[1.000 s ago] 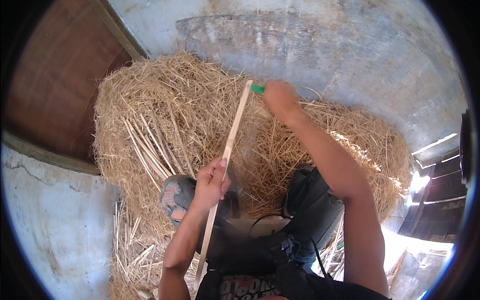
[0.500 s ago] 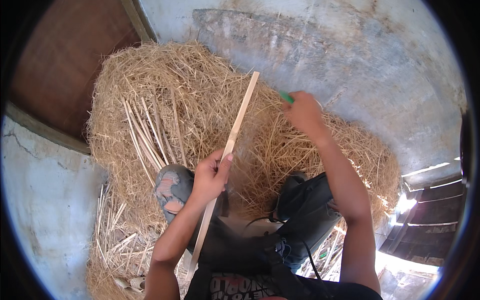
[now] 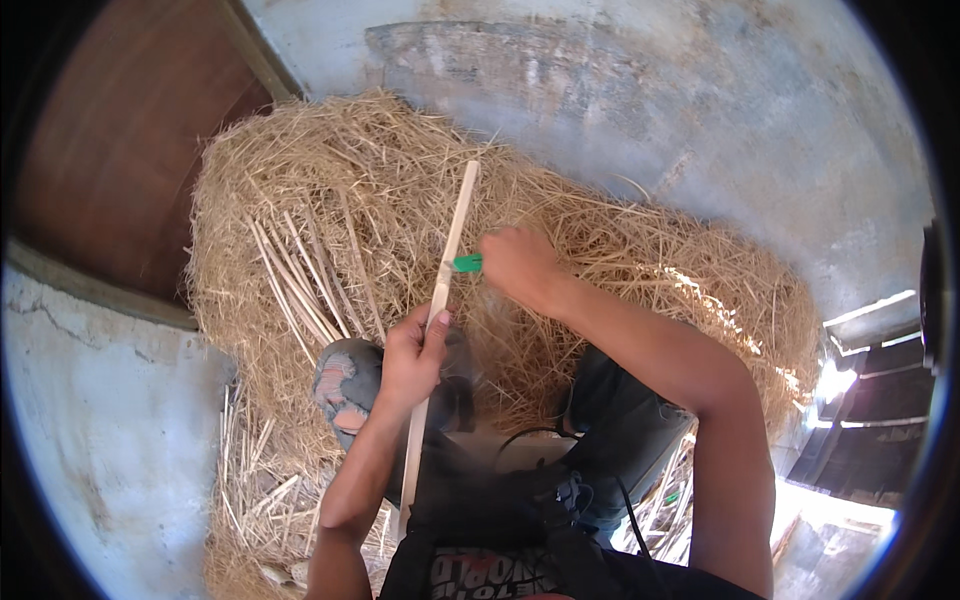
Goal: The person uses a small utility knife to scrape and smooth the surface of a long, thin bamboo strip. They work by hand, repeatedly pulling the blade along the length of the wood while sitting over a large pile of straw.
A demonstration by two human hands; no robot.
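Observation:
A long pale bamboo strip point(image 3: 459, 213) slants up from my lap, its far end over the straw. My left hand point(image 3: 412, 355) is wrapped round its middle, thumb lying along it, just below a node. In the fist of my right hand point(image 3: 518, 262) is a small green tool point(image 3: 467, 263), mostly hidden by the fingers. Its green end meets the strip at or very near the node, above my left hand. Whether it has a blade cannot be made out.
A big heap of straw point(image 3: 330, 150) lies before my knees, with several thin bamboo strips point(image 3: 300, 285) resting on it at left. Loose slivers point(image 3: 255, 490) litter the lower left. A bluish wall point(image 3: 620, 110) rises behind, a brown panel point(image 3: 120, 130) stands far left, and dark slats point(image 3: 880, 420) are at right.
My right hand has swung left and toward me, bringing the green tool from above the straw to the bamboo strip. The strip's far end has shifted a little left and stands steeper.

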